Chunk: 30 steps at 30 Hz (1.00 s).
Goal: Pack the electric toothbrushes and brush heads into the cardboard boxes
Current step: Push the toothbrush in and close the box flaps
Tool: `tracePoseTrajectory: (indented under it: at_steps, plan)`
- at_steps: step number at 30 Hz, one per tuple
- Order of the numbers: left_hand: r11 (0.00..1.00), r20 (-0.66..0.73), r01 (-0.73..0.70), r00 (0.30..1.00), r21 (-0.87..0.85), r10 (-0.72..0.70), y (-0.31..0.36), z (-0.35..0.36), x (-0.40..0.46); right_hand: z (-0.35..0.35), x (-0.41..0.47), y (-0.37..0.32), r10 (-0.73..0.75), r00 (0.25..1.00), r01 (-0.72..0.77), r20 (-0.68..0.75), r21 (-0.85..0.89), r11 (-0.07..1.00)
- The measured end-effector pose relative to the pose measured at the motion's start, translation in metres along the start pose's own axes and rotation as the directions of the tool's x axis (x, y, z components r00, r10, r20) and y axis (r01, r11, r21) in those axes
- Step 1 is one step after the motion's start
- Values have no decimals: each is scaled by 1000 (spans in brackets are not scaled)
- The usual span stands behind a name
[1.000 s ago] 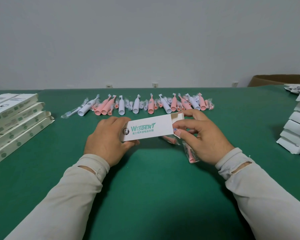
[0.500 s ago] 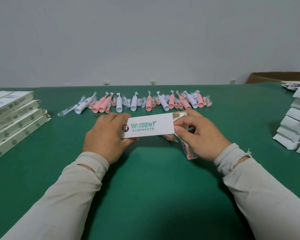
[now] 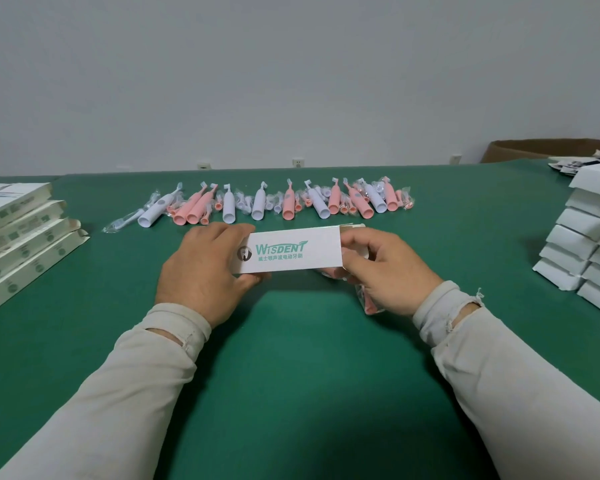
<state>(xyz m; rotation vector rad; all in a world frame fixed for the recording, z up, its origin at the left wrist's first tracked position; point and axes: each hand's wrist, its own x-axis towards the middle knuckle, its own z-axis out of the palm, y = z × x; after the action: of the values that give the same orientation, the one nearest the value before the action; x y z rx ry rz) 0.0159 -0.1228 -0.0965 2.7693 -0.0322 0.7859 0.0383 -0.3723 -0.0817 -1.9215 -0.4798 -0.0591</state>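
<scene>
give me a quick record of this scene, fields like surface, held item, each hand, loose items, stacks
surface: green table
held item: white printed box, held level above the table
left hand: grips the box's left end
right hand: fingers at the box's right end flap, a wrapped pink brush head held under the palm
loose items: row of white and pink toothbrushes with wrapped heads, beyond the box
left stack: printed boxes
right stack: plain white boxes
far right: brown carton
</scene>
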Motion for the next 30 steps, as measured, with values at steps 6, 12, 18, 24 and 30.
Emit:
tracePoseTrajectory:
  at_steps: [6,12,18,24,30]
  plan:
    - [999,-26,6,1000,-31,-7,-1,1,-1,-3,1,1,50,998,-52,35,46,998]
    - [997,-42,78,996,-31,-79,-6,0,0,-40,11,11,36,955,-116,-295,-257,960]
    - [996,-12,83,996,-26,-83,-6,2,1,-18,5,12,359,933,-245,30,-678,693]
    - [994,7,110,994,-25,-110,-8,2,1,-31,9,9,275,953,-304,-130,-372,877]
    - [995,20,98,995,-28,-98,-4,2,0,-30,2,-16,90,984,45,-155,702,711]
